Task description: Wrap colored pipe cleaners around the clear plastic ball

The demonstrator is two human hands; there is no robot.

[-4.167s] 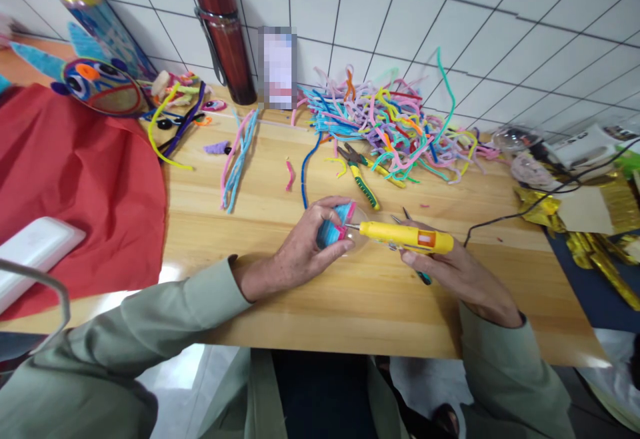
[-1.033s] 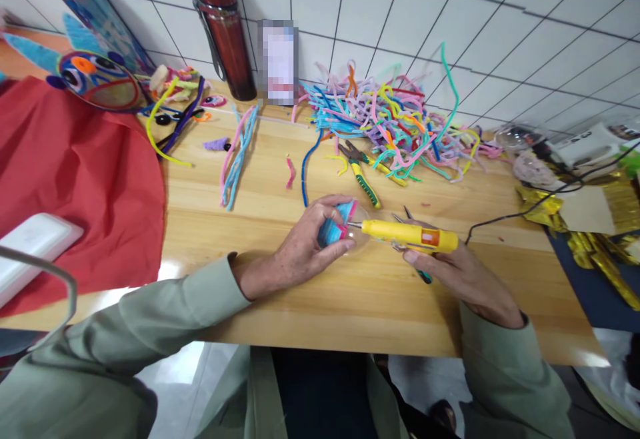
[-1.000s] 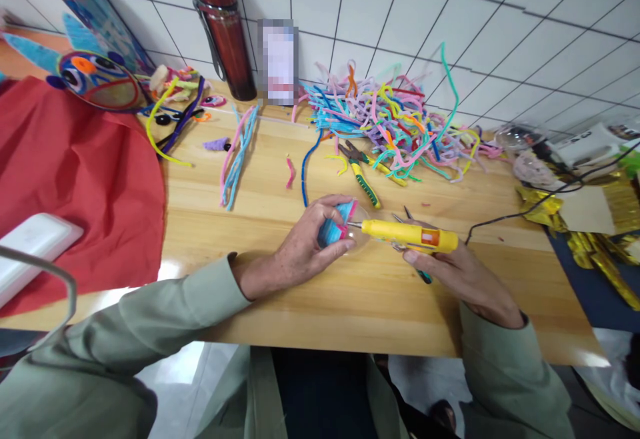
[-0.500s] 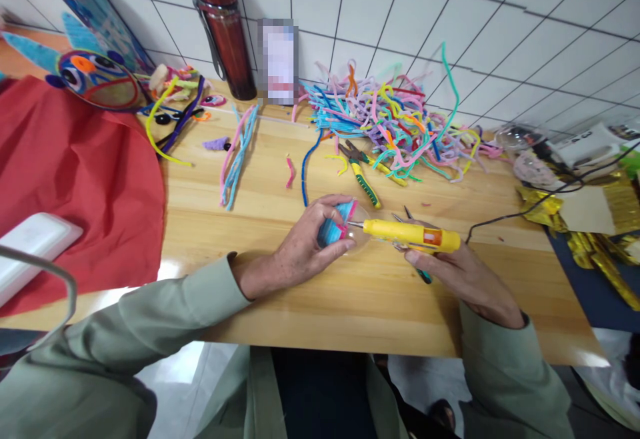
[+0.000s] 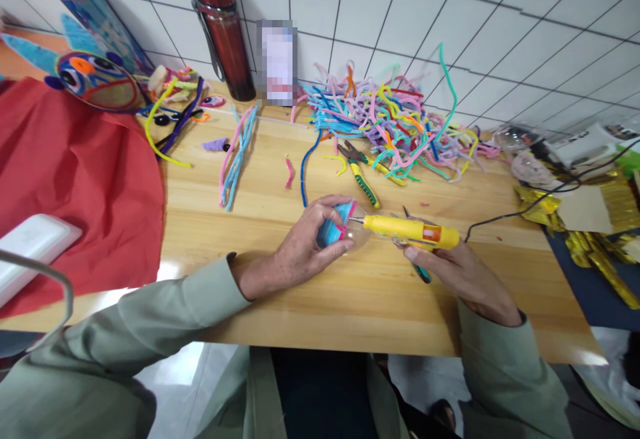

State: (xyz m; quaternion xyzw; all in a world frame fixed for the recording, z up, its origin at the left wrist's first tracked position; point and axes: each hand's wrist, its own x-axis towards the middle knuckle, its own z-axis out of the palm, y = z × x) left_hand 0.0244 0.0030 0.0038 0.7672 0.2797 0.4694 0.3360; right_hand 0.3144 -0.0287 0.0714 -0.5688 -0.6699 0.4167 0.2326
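Observation:
My left hand (image 5: 313, 236) is closed around a clear plastic ball (image 5: 361, 242) partly covered with blue pipe cleaners (image 5: 330, 231) and edged in pink. In my right hand (image 5: 463, 272) is a yellow glue gun (image 5: 405, 229), its metal nozzle pointing left at the pink edge. Whether the tip touches the edge, I cannot tell. Beneath the glue gun lies a tool with dark green handles (image 5: 421, 272), mostly hidden. Beyond my hands rest green-and-yellow pliers (image 5: 361, 176) and a dark blue pipe cleaner (image 5: 304, 169).
A tangled heap of coloured pipe cleaners (image 5: 380, 116) lies by the tiled wall. Left of it stand a phone (image 5: 278, 62) and a red thermos (image 5: 223, 32). A blue decorated piece with ears (image 5: 95, 79) sits near red cloth (image 5: 100, 186). A black cord (image 5: 520, 208) crosses the right side.
The glue gun's nozzle has shifted very slightly up along the pink edge. My left hand keeps the same hold on the ball.

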